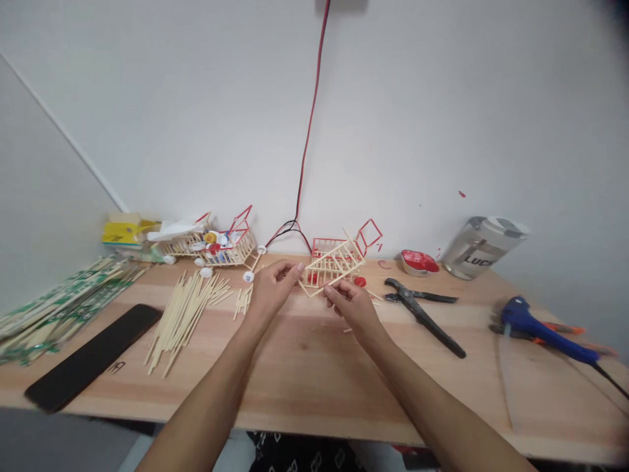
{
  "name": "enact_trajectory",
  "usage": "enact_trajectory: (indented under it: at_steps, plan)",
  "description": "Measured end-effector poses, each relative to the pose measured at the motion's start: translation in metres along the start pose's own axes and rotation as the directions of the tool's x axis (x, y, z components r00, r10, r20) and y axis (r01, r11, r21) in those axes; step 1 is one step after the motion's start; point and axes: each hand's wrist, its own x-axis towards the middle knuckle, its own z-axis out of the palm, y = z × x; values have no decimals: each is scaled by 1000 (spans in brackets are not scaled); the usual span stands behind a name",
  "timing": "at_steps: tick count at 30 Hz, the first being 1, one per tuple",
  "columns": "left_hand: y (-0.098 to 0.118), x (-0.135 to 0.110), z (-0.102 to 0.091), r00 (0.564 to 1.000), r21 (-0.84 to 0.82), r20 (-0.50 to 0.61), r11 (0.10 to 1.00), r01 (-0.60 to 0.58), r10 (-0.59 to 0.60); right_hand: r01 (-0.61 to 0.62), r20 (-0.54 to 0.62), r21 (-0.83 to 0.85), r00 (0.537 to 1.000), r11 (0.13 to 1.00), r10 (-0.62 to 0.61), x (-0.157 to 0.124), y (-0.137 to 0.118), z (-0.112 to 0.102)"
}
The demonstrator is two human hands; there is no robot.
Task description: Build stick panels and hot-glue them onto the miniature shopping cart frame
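Between my two hands is a flat frame of pale wooden sticks (339,278), held tilted just above the table. My left hand (275,285) pinches its left end between thumb and fingers. My right hand (350,303) has its fingers closed on the near lower edge. Right behind the frame stands a small cart made of sticks (322,248), with red-painted rim, a red handle and a red round wheel (360,282); the frame hides part of it. Short cut sticks (242,301) lie just left of my left hand.
Loose sticks (181,314), a black slab (93,357) and packaged sticks (63,305) lie left. Another stick cart (230,249) holds bottle caps. To the right are pliers (425,311), a red paint dish (420,262), a tipped jar (484,246) and a blue glue gun (545,331).
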Motion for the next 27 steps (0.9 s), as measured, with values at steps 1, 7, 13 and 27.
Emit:
enact_trajectory:
  at_steps: [1,7,13,27]
  plan:
    - [0,0,0,1000,14,11,1000,-16,15,0,13,-13,1000,1000,0,0,0,1]
    - [-5,-1,3,996,-12,88,1000,-28,29,37,83,-92,996,995,-29,1,6,2]
    - [-8,0,5,992,-167,110,982,87,-69,8,136,-133,991,991,10,0,4,2]
    - [-12,10,-18,956,-484,192,826,287,-220,111,1,-305,993,946,-116,13,5,-26]
